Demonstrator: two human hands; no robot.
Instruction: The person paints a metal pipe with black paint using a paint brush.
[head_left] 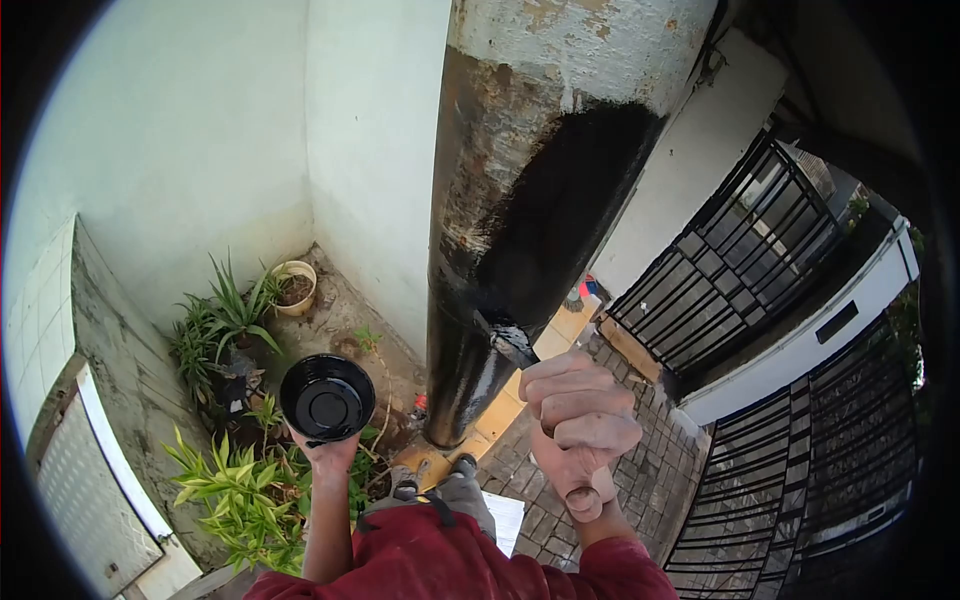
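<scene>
My left hand (328, 455) supports a round black bowl (327, 399) from below, its glossy black inside facing up. My right hand (580, 410) is closed around the handle of a paintbrush (514, 345), most of which is hidden by the fingers. The brush's bristle end lies against a thick round column (570, 200), right on wet-looking black paint. A large black patch covers the column's right side and lower part. Higher up, the surface is whitish and peeling, with rough brown areas at the left.
Leafy plants (215, 480) and a potted plant (295, 290) stand left of the column, beside a pale wall (200, 130). On the right are black metal gates (730, 265) and brick paving (640, 470). A white sheet (504, 520) lies by my feet.
</scene>
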